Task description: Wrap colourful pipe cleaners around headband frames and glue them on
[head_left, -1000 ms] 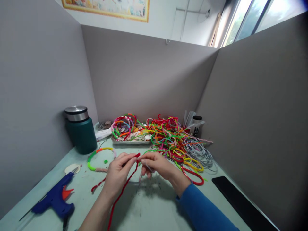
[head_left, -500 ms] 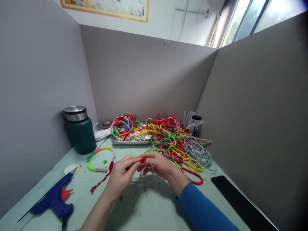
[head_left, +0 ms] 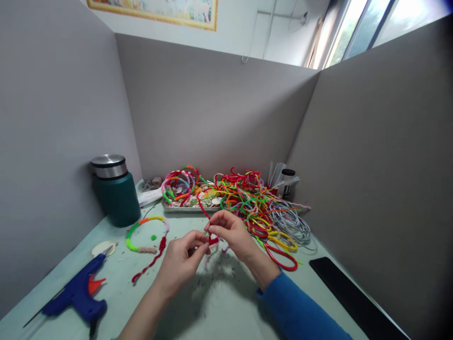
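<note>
Both hands meet over the middle of the table around a red pipe cleaner (head_left: 203, 207). My right hand (head_left: 230, 233) pinches it, and a length sticks up and to the left above the fingers. My left hand (head_left: 187, 252) pinches its lower part, where a thicker red bit shows between the hands. Something pale or pink hangs just below the fingers, too small to make out. To the left lies a multicoloured ring (head_left: 131, 236) wrapped in green, yellow, orange and pink, with a twisted red pipe cleaner (head_left: 150, 265) beside it.
A blue glue gun (head_left: 76, 290) and a teal flask (head_left: 115, 193) stand left. Behind the hands are a metal tray (head_left: 191, 210) of buttons and rings, a heap of pipe cleaners (head_left: 247, 198) and scissors (head_left: 281, 257). A black strip (head_left: 350, 297) lies right.
My hands have drawn slightly apart, and the right has turned to a pinch. A length of red pipe cleaner now rises above the fingers; before, only a small red piece showed.
</note>
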{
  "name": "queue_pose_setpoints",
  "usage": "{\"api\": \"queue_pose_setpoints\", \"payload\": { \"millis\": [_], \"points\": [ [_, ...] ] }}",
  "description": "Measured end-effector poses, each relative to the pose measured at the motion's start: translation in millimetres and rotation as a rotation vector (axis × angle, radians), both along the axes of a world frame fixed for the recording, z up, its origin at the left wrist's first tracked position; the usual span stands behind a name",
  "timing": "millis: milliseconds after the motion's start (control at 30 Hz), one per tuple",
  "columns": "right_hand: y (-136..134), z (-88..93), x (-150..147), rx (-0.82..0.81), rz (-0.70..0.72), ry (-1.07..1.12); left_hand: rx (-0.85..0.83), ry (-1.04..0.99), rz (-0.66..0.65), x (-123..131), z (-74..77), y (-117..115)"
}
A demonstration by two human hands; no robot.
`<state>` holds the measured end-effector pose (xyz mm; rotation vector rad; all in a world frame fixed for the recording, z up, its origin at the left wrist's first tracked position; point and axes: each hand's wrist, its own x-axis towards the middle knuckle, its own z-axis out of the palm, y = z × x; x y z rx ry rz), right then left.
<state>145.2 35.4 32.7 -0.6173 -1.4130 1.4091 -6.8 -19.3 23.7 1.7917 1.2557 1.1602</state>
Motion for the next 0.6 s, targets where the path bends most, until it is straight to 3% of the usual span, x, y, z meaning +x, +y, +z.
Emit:
{"api": "queue_pose_setpoints", "payload": {
  "millis": [167, 433, 600],
  "points": [
    [-7.6, 1.7, -3.2, 0.142, -0.052, -0.106, 0.028, 0.081, 0.067, 0.4, 0.3, 0.5],
    [-18.1, 3.7, -3.9, 0.651, -0.199, -0.375, 0.026, 0.231, 0.193, -3.1, -1.3, 4.0],
    [-16.8, 1.4, -6.9, 0.992, -0.200, -0.404, -0.011, 0.082, 0.221, -7.4, -7.2, 11.3]
  ]
}}
